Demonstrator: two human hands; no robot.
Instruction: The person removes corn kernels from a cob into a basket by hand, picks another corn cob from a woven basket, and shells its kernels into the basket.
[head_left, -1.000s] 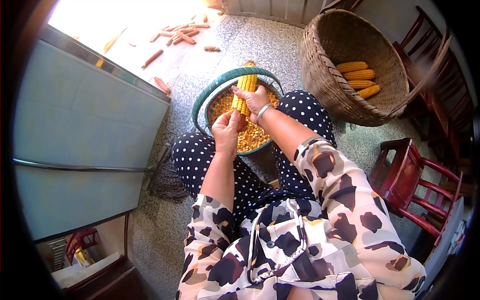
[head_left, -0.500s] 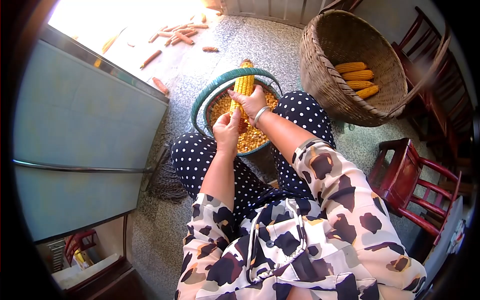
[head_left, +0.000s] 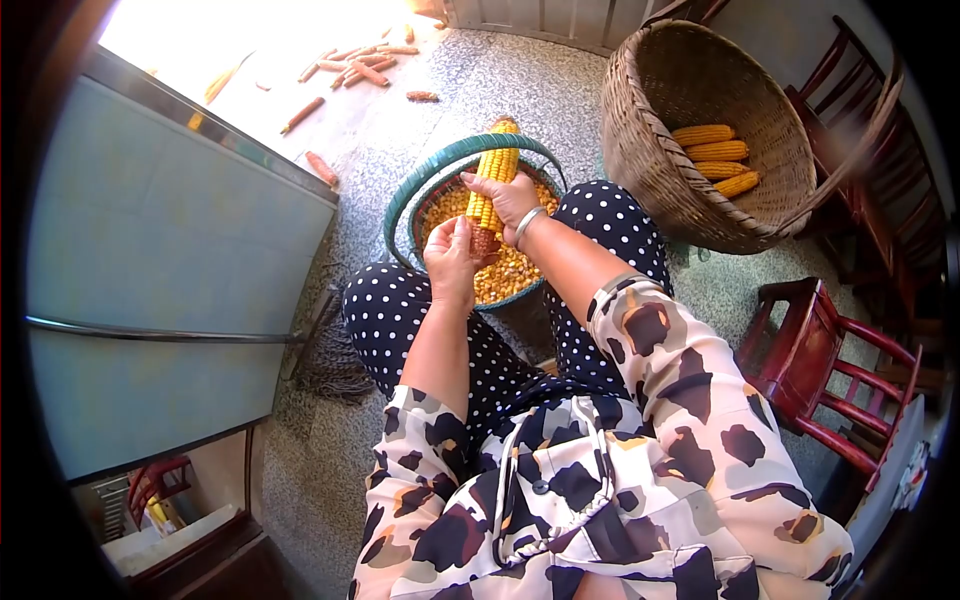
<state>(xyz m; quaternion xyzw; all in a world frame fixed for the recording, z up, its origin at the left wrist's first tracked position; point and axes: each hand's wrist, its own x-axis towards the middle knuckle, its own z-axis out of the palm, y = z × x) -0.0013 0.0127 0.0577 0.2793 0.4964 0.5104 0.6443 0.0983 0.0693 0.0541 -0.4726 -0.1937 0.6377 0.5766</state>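
Observation:
My right hand (head_left: 515, 205) is wrapped round a corn cob (head_left: 498, 165), its thumb lying across the yellow kernels. The cob tilts with its far end up; the near end is stripped to bare reddish core. At that near end my left hand (head_left: 450, 258) is closed, thumb and fingers bent against the cob's side where the kernels stop. Some of its fingertips are hidden. Below both hands, between my knees, stands a round basket with a green handle (head_left: 440, 160), holding loose corn kernels (head_left: 510, 280).
At the right a large wicker basket (head_left: 640, 130) holds several unshelled corn cobs (head_left: 718, 150). Bare cobs (head_left: 365, 72) lie on the floor by the bright doorway. A small red wooden chair (head_left: 800, 345) stands right of my knee; a pale blue panel (head_left: 170, 260) is at left.
The corn cob has shifted slightly right and shows more bare core at its near end. My left thumb has drawn back to the left of the cob.

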